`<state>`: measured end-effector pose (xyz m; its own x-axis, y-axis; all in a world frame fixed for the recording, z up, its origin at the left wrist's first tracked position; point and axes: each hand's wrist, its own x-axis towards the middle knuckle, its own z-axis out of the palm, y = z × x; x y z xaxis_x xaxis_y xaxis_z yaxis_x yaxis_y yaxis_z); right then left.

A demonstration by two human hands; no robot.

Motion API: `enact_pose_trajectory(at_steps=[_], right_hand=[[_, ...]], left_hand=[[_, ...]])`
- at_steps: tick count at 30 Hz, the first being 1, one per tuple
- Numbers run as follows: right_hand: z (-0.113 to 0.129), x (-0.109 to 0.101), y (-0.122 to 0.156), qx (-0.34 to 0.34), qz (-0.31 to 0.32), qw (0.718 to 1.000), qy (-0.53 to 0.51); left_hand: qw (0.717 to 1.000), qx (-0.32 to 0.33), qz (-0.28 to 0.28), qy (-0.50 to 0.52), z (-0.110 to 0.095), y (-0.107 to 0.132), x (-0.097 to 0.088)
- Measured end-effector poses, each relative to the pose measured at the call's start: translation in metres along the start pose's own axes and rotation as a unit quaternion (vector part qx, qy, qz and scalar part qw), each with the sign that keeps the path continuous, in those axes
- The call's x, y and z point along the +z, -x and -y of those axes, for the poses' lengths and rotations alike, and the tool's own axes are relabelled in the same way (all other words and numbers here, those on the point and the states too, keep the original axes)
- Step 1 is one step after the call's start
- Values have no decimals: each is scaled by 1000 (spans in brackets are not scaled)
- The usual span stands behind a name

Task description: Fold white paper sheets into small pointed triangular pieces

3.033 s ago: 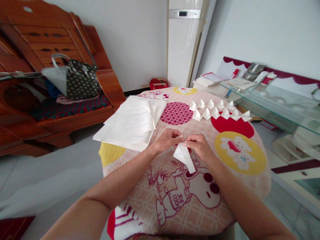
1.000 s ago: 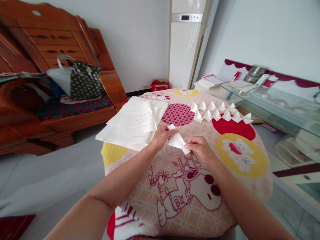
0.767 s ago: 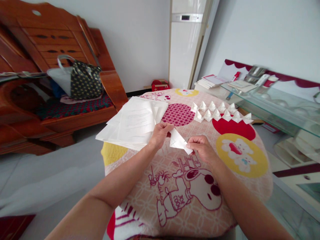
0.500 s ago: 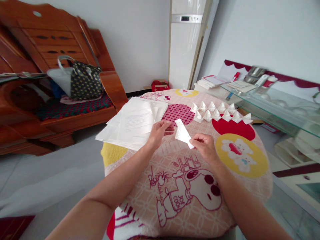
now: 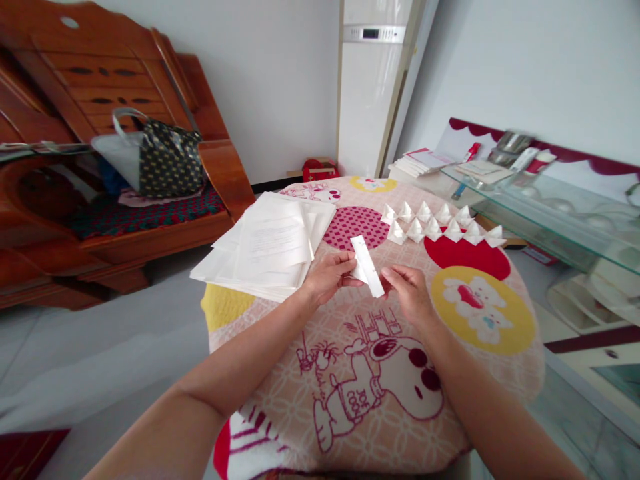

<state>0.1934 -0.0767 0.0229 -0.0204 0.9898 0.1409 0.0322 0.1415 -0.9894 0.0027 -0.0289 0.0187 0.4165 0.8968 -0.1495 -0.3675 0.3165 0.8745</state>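
A narrow folded strip of white paper point(image 5: 367, 265) is held just above a round table covered by a pink cartoon cloth point(image 5: 380, 393). My left hand point(image 5: 327, 277) pinches the strip's left edge with thumb and fingers. My right hand point(image 5: 407, 293) grips its near end, fingers curled. Several small folded white paper triangles point(image 5: 440, 227) lie in two rows at the table's far side. A loose stack of white sheets point(image 5: 267, 247) lies on the table's left part, overhanging the edge.
A wooden bench point(image 5: 100, 173) with a dark patterned bag point(image 5: 160, 157) stands at the left. A tall white appliance point(image 5: 367, 87) is at the back. A glass shelf point(image 5: 555, 207) with books and cups runs along the right.
The paper went from a wider folded shape to a narrow strip. My left hand let go briefly, then took hold of it again. Both hands shifted slightly away from me.
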Motion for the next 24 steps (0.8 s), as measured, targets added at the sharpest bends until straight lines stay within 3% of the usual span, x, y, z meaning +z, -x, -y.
enact_pose_trajectory(at_steps=[12,24], right_hand=[[3,2,2,1,39,999,-5],[3,3,2,26,57,998,-15]], left_hand=[[996,-32,79,21,5,1,5],[996,-9,87,14,7,1,3]])
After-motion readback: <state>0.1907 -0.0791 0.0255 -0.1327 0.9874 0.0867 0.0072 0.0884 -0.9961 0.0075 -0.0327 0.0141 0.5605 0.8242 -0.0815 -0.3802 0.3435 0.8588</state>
